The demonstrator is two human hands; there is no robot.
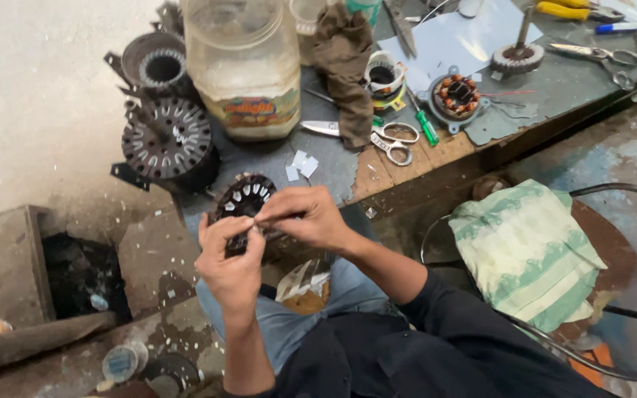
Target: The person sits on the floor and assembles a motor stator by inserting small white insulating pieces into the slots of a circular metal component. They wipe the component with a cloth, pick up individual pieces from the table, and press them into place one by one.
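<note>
— Two hands on one part: the left hand (231, 254) cups a dark slotted stator core (243, 200) from below, over the person's lap, just off the worktop (407, 158) edge.

— And the right hand (305, 217)?

— Fingers pressed together at the core's near rim, pinching something small there; too small to tell what. Left fingers are curled around the core's lower edge, thumb up against the right fingertips.

— Nearby?

— Small white paper slips (301, 165) on the worktop just beyond the core. Scissors (377, 135) to their right, a brown rag (344, 59) above those. A big plastic jar (245, 66) stands further back, with a larger stator (169, 140) left of it.
</note>
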